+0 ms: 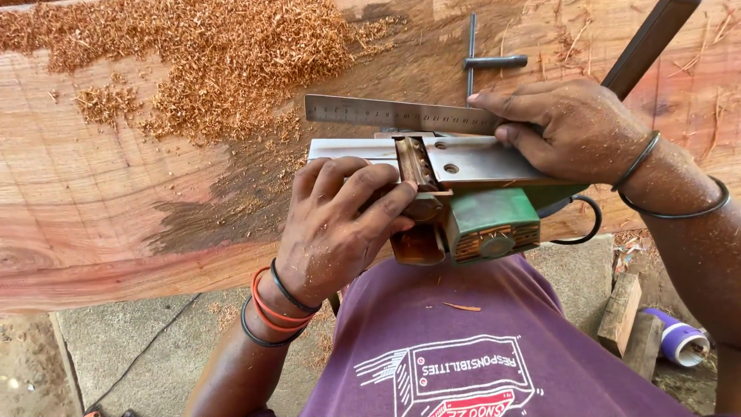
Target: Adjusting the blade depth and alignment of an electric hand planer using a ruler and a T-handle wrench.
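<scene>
Reddish slab, shavings at 11 o'clock | upturned green planer at centre, long axis 9-to-3 | left hand fingers curled on cutter drum | right hand pinching steel ruler at 12, sole's far edge

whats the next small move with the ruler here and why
Probably slide the steel ruler down flat across the planer's sole. The right hand holds it at the far edge, while the left hand grips the cutter drum.
</scene>
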